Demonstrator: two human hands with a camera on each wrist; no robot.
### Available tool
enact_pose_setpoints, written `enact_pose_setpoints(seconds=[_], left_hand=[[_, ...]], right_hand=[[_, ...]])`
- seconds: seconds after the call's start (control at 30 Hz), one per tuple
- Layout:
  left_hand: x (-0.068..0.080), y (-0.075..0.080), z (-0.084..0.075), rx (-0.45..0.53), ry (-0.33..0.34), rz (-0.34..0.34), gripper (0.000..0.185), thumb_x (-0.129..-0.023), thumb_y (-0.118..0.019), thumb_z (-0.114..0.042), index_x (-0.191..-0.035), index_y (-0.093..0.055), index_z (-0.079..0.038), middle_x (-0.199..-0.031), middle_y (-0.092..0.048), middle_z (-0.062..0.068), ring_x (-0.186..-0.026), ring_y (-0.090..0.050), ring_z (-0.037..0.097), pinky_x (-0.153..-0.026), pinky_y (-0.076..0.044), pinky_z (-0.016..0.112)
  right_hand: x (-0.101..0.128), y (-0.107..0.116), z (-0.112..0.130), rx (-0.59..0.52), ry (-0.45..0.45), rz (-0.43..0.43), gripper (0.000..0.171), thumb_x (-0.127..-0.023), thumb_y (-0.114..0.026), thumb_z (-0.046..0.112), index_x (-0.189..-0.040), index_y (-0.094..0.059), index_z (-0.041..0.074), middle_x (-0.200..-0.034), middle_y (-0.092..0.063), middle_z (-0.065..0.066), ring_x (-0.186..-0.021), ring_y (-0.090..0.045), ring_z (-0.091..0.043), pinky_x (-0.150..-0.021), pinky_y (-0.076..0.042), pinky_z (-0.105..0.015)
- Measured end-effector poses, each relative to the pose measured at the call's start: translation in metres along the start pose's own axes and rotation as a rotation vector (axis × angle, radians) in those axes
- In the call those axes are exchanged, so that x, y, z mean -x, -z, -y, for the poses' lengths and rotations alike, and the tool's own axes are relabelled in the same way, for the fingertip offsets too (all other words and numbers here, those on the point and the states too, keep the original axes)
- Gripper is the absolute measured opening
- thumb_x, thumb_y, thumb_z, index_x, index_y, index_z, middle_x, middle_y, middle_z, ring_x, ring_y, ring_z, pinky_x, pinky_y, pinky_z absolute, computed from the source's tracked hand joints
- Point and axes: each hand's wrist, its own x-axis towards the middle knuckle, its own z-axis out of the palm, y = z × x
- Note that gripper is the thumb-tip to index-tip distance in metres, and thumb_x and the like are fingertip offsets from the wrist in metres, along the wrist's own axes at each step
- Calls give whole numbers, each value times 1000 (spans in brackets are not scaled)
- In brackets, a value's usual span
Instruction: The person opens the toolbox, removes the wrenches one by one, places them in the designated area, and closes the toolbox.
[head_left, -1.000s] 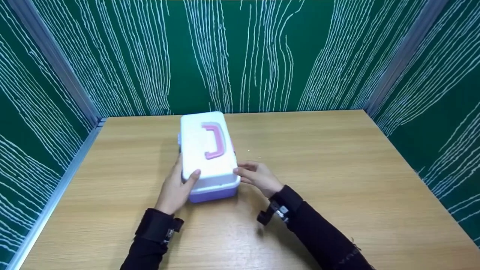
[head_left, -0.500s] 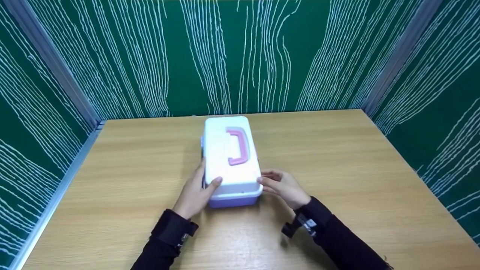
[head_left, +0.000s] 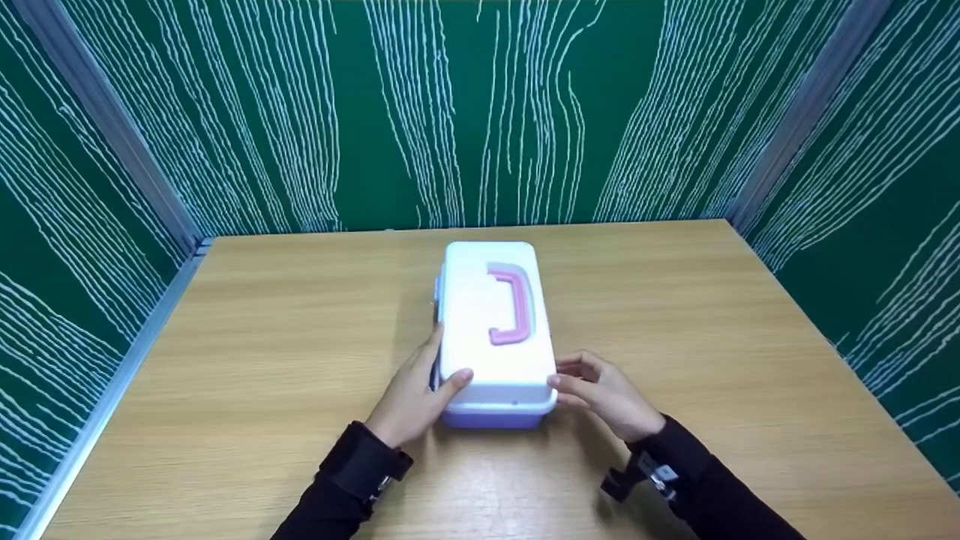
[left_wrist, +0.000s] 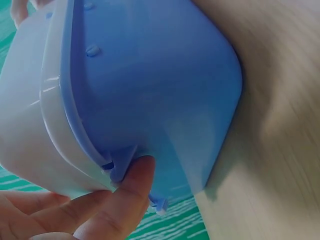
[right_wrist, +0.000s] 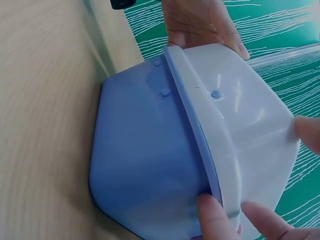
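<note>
A plastic storage box with a handle (head_left: 480, 352) stands closed on the table, its white lid over a blue-purple base (left_wrist: 160, 100). A pink carrying handle (head_left: 519, 307) lies folded down on the lid. My left hand (head_left: 412, 394) grips the near left corner, thumb on the lid and fingers along the side. In the left wrist view, one fingertip touches a small blue hinge-like tab (left_wrist: 120, 162) under the rim. The right hand (head_left: 607, 394) holds the near right corner; in the right wrist view its thumb (right_wrist: 307, 132) presses the lid and its fingertips meet the rim.
The wooden table (head_left: 300, 322) extends around the box on all sides. Green walls (head_left: 630, 112) with white wavy lines enclose its back and sides, joined by grey metal posts (head_left: 802, 120). Both wrists wear black straps with cameras (head_left: 660, 472).
The box has moved right and toward me across the table, turning slightly to stand straighter. Both hands have travelled along with it, keeping their places at its near corners.
</note>
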Motion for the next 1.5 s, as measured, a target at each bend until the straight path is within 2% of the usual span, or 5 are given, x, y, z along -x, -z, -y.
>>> enact_pose_setpoints(seconds=[0.43,0.8,1.13,1.27,1.5], left_hand=[[5,-6,-7,-30,-33,37,90,-94,-51,-59,-157,-14,-5,-160,-23,19,-148,-25,34,-120,-23,50],[0,-10,-31,-262,-93,-105,91,-89,-58,-55,-154,-24,-1,-162,-18,20,-149,-20,39,-119,-22,56],[-9,-32,-64,-559,-362,-26,100,-82,-60,-70,-152,-31,-3,-158,-33,16,-149,-24,36,-121,-21,50],[-11,-45,-67,-666,-396,1,101,-79,-62,-72,-150,-36,-6,-155,-39,14,-148,-28,34,-120,-23,52],[-14,-57,-63,-847,-399,-59,104,-73,-62,-78,-147,-40,-8,-148,-49,12,-142,-39,33,-116,-28,57]], right_hand=[[13,13,0,44,-4,69,45,-92,-67,14,-123,-45,-9,-114,-58,-12,-102,-63,-17,-92,-56,-30],[1,37,10,463,181,70,37,-99,-57,23,-120,-60,-7,-114,-66,-24,-99,-65,-21,-86,-53,-22],[-34,29,23,345,142,-179,42,-100,-55,20,-132,-51,-7,-124,-59,-25,-107,-62,-26,-94,-55,-33],[-49,28,16,308,89,-172,46,-101,-50,18,-139,-44,-7,-134,-52,-30,-115,-58,-31,-98,-53,-43],[-68,29,3,147,-39,-110,48,-103,-43,16,-143,-39,-10,-119,-64,-21,-86,-67,-9,-80,-57,-23]])
